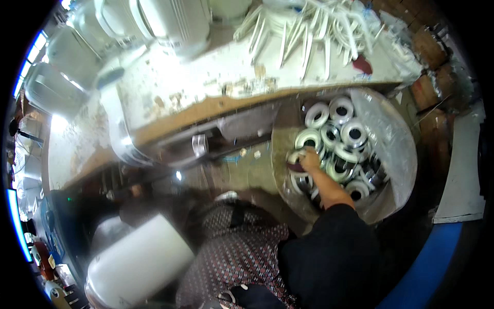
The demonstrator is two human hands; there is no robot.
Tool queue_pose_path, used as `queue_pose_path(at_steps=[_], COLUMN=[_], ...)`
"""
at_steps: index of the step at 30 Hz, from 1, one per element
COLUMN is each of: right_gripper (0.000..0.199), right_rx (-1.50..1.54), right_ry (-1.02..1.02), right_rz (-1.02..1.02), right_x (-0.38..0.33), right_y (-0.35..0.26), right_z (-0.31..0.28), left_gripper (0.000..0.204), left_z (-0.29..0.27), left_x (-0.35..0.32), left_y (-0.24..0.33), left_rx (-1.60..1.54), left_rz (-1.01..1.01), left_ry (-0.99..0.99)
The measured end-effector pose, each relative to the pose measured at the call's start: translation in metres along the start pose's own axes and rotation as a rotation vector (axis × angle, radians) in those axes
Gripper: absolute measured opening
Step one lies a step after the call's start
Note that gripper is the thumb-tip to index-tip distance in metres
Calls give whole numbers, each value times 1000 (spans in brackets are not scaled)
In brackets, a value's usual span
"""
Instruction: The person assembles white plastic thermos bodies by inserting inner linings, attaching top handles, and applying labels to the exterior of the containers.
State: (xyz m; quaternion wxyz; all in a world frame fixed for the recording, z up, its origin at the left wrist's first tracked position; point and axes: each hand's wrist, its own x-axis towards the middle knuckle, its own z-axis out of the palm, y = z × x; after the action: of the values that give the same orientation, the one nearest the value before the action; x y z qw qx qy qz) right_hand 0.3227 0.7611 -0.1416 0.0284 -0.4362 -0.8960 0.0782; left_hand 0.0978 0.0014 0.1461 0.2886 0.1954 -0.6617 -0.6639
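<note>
My right hand (309, 158) reaches down into a plastic-lined bin (381, 105) on the right. Its fingers are closed on the edge of a white ring-shaped part (294, 156), with a dark red patch just below it. Around it in the bin lie several more white rings (354, 132) with dark or shiny metal centres, heaped at different tilts. My left hand is not visible. To the left of my patterned clothing rests a large white cylinder-shaped housing (139, 265).
A worn white workbench (170, 92) runs across the far side. Several white housings (172, 26) stand on its left part, and coiled white cables (314, 31) lie at its right. A metal ring (199, 146) sits under its front edge. A blue strip (432, 265) lies at lower right.
</note>
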Motion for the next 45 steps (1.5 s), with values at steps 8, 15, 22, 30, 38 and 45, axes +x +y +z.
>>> queue_pose_path(at_steps=[8,15,22,30,38,45], right_gripper=[55,40,47,59,88,90], right_rx=[262,-220,441,1482,1001,544], right_ry=[-60,-631,-698,-1507,-521,-425], right_rz=[81,-91,-972,-106,-1577,-1191], right_x=[-60,-13,21,-96,-106,-133], right_y=[69,-39,-247,-492,-467,-509], right_z=[44,-15,-142,-57,-75,-91], left_gripper=[52,54,55,68,71,68], left_z=[1,-19,-90,-186,-212,-192], left_x=[34,18,-20,-120,-200,-155], left_y=[29,13,3,22,14,-47], left_rx=[55,-29,-130,-103,-220,-316], left_rz=[-15,-72,-86,-1,35,-18], left_ry=[-50,3,162,523,672,479])
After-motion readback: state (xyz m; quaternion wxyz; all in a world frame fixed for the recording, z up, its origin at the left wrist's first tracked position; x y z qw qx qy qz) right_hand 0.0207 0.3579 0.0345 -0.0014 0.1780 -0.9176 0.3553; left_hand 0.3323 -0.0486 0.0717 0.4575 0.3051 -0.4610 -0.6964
